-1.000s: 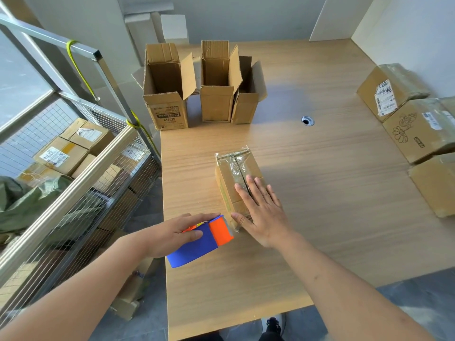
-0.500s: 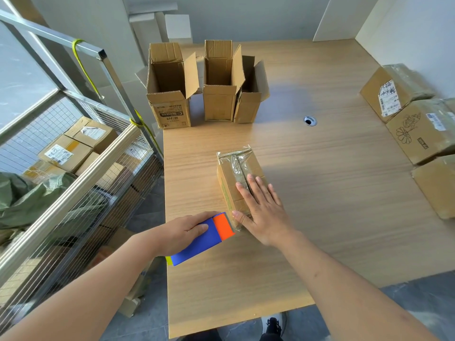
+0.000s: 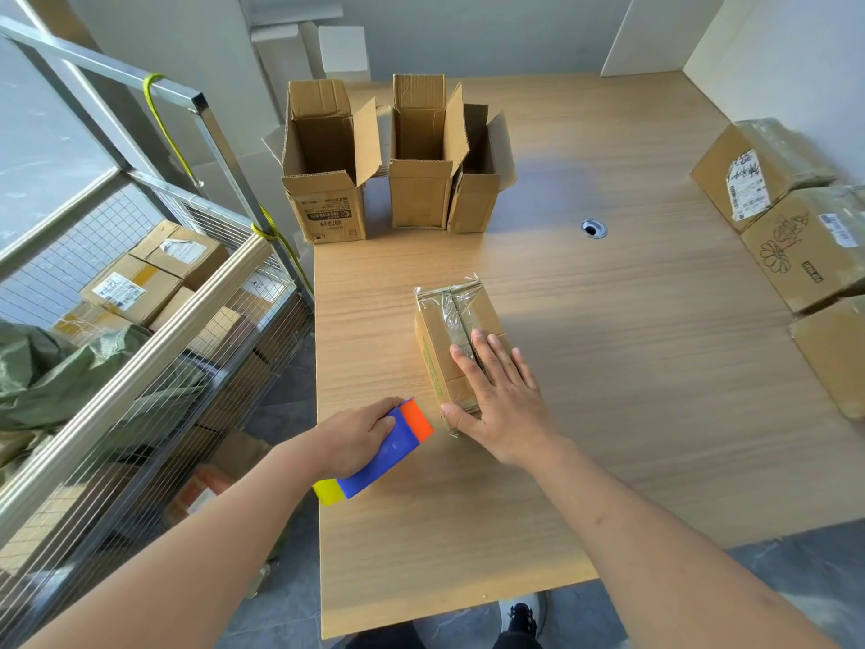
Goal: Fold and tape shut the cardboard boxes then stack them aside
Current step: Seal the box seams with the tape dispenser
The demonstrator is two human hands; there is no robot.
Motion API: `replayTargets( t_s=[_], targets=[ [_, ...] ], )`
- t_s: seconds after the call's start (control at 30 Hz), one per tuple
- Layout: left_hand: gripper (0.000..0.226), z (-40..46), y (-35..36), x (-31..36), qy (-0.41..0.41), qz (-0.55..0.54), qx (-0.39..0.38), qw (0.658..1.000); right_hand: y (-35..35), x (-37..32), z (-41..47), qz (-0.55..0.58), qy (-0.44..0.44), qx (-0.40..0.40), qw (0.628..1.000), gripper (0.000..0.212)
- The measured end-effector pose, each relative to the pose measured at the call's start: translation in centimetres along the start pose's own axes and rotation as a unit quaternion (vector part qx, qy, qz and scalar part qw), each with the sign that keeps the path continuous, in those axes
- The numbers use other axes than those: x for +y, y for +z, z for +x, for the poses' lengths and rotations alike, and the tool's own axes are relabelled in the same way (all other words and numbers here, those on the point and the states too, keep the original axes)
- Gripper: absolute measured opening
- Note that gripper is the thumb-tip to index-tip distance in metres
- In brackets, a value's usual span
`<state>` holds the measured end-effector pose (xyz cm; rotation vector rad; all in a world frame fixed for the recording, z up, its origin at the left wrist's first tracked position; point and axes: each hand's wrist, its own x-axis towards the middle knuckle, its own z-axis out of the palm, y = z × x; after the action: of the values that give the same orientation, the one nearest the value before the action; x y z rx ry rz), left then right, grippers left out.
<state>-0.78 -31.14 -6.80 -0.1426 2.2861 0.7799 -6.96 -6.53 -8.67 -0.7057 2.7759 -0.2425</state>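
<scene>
A small cardboard box [image 3: 449, 316] lies on the wooden table [image 3: 608, 367], its top seam covered with clear tape. My right hand [image 3: 501, 400] presses flat on the near end of the box, fingers straight and spread. My left hand [image 3: 355, 435] grips a tape dispenser [image 3: 388, 449] coloured blue, orange and yellow, just left of the box's near corner and slightly apart from it. Three open boxes stand at the table's far left: one [image 3: 327, 180], a second [image 3: 421, 166] and a third [image 3: 477, 180], flaps up.
Taped boxes [image 3: 805, 236] are grouped along the right edge by the wall. A round cable hole [image 3: 593, 228] sits mid-table. Left of the table is a metal wire cage [image 3: 140, 320] holding parcels and a green sack. My shoe [image 3: 522, 615] shows under the near edge.
My left hand has drawn the tape dispenser back and to the left, away from the box's near end. My right hand stays pressed on the box.
</scene>
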Motion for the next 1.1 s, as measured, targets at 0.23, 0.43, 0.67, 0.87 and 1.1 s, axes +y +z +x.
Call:
replayTargets(
  t_s=[0.23, 0.43, 0.67, 0.87, 1.1],
  targets=[
    [0.067, 0.2, 3.6, 1.0, -0.011, 0.093, 0.148, 0.985, 0.7, -1.6, -0.4, 0.005, 0.027, 0.115, 0.993, 0.083],
    [0.075, 1.2, 6.6, 0.4, -0.019, 0.114, 0.205, 0.972, 2.8, -1.3, 0.1, -0.046, 0.006, 0.225, 0.973, 0.082],
    [0.067, 0.1, 6.4, 0.8, -0.016, 0.112, 0.243, 0.963, 2.3, -1.2, 0.0, -0.053, 0.010, 0.172, 0.984, 0.113],
    [0.052, -0.5, 4.9, 2.5, 0.046, 0.082, 0.320, 0.943, -1.8, 0.0, -0.6, -0.069, -0.028, -0.002, 0.997, 0.144],
    [0.059, 0.8, 5.1, 5.9, 0.223, 0.124, 0.362, 0.897, -5.2, 1.6, -0.5, -0.070, -0.094, -0.079, 0.990, 0.128]
  ],
)
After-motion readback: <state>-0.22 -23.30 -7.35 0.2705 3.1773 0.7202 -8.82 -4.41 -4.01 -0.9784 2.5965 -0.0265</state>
